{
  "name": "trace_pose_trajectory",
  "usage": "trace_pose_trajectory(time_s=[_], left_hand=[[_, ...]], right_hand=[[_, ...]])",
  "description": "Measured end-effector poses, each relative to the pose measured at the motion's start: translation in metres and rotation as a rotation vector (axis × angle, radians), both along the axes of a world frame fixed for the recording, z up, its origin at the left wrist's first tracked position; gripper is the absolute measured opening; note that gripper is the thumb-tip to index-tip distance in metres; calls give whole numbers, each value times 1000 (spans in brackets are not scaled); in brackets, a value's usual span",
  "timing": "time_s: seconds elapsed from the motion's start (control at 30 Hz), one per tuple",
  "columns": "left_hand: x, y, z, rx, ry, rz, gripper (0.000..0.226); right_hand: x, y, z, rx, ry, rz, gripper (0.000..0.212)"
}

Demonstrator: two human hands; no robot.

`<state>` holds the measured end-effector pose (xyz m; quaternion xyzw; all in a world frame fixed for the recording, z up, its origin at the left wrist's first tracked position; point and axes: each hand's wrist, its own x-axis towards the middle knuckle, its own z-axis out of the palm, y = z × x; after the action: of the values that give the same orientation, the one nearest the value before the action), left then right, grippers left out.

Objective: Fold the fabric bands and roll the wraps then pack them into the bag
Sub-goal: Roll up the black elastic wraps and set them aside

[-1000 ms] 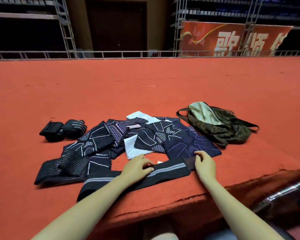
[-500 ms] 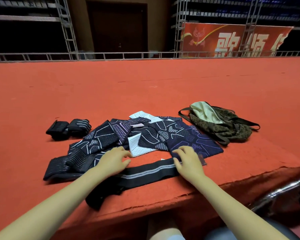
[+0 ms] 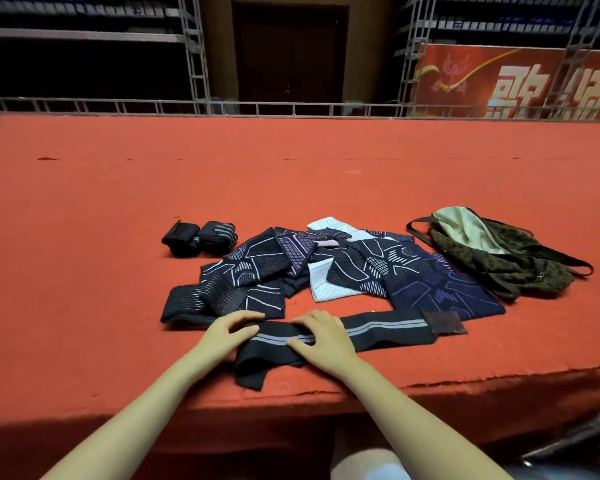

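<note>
Near the bag (image 3: 506,258), your left hand (image 3: 227,330) and right hand (image 3: 321,336) press the striped wrap (image 3: 388,329).
Soft, light, floppy: pinch its loose end, roll tight.

**Everything placed around the pile of fabric bands**

The pile of fabric bands (image 3: 333,268) is lying on the surface (image 3: 291,174), near its front edge. Two rolled wraps (image 3: 200,238) are sitting just left of the pile, toward its far side. The bag (image 3: 499,254) is lying just right of the pile, touching its edge. A long wrap (image 3: 371,332) is stretching along the pile's near side, with the left hand (image 3: 229,332) and the right hand (image 3: 323,337) resting on its left part. A railing (image 3: 291,107) is running far behind the pile.
</note>
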<state>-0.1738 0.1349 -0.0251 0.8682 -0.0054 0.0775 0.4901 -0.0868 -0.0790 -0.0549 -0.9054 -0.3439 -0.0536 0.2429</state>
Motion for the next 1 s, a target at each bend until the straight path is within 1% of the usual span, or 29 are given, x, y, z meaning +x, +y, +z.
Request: trace_pose_trajectory(time_s=[0.1,0.17,0.2,0.23,0.33,0.4,0.47,0.5,0.53,0.6,0.63,0.67,0.77,0.9,0.97,1.0], left_hand=[[-6,0,1,-102,-80,-9,22],[-3,0,7,-88,-95,-13,22],[-1,1,12,-35,-101,-19,24],[1,3,17,61,-116,-24,23],[6,13,36,481,-156,-49,17],[8,22,38,644,-89,3,18],[6,33,24,760,-6,77,21],[3,39,13,762,20,103,21],[-2,44,0,713,22,134,20],[-11,49,-19,586,-35,211,12],[-13,49,-22,575,-66,245,8],[-14,48,-22,593,-84,276,7],[-18,47,-20,648,-96,371,15],[-32,53,-20,677,-75,445,22],[-38,59,-16,657,-2,456,24],[-39,63,-14,646,65,457,23]], right_hand=[[2,-2,0,77,-22,-47,63],[1,-2,-1,87,-10,-58,63],[0,-2,-1,93,-3,-62,63],[0,-1,0,102,4,-67,63],[-1,-1,1,107,16,-83,57],[-1,0,0,92,9,-88,46],[0,0,-1,68,-4,-86,42],[0,0,-1,54,-6,-85,42],[0,1,-1,45,-7,-85,42],[0,1,-1,34,-10,-83,42],[0,1,-1,34,-17,-80,42],[0,1,-1,35,-26,-77,42],[0,1,-4,53,-72,-57,38],[-3,-1,-8,128,-204,23,25],[-7,4,-8,143,-246,77,19],[-10,9,-8,147,-252,105,19]])
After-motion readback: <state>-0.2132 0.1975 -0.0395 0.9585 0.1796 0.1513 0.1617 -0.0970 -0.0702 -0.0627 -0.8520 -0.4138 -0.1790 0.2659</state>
